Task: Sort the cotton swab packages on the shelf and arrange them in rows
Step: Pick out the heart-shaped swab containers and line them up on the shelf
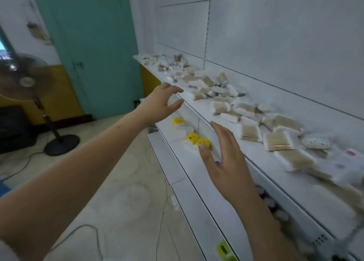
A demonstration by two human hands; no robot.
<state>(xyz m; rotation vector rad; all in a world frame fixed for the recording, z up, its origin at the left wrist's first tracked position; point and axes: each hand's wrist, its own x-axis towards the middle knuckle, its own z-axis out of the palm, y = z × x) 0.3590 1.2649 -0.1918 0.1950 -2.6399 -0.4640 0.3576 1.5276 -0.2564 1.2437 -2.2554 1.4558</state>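
Shelf: a white shelf ran along the white panelled wall, from the far left end to the near right corner of the view.
Cotton swab packages: the cotton swab packages lay scattered in a loose, unsorted band along the whole shelf, mostly toward its back edge, many tilted or overlapping; no rows were formed.
Near-right end of shelf: the packages there were motion-blurred, so their exact lie could not be judged.
Left hand: the left hand was raised at the shelf's front edge, near the far half; its fingers were spread and lightly curved, thumb apart from them, holding nothing.
Right hand: the right hand was raised just in front of the shelf's front edge, nearer the middle; its fingers were straight and close together, holding nothing, and probably not touching any package.
Lower shelf: a lower shelf jutted out beneath, carrying yellow packets near its back edge, just left of the right thumb.
Yellow label: a yellow label sat on a shelf front edge at the bottom of the view.
Surroundings: a teal door stood at the left; a standing fan stood on the tiled floor with cables trailing across it.
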